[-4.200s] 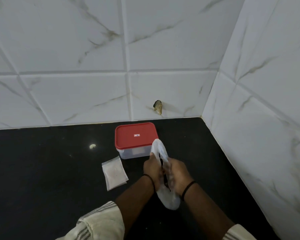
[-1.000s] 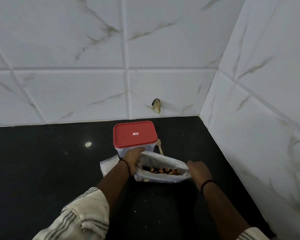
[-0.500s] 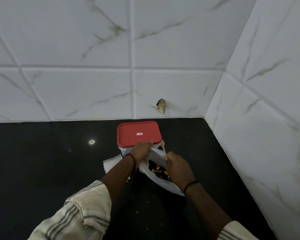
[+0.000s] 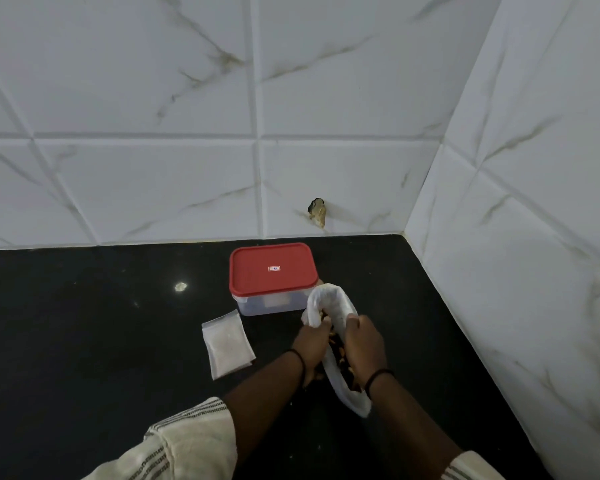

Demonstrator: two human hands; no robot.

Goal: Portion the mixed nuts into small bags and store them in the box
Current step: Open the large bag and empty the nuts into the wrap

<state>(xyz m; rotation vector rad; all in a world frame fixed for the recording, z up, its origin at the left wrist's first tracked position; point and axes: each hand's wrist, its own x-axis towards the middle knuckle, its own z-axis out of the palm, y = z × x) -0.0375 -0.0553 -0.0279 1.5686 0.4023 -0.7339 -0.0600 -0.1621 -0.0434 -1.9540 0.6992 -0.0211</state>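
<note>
**Nut bag gripped in a tiled corner**

The black tabletop (image 4: 84, 341) lies bare and wide at the left, walled by marble tiles behind and at the right. A stack of small bags (image 4: 227, 344) lies flat beside the red-lidded box (image 4: 273, 277). The left hand (image 4: 310, 344) and right hand (image 4: 362, 348) have their fingers clenched on the nut bag (image 4: 333, 303), hiding most nuts.
</note>
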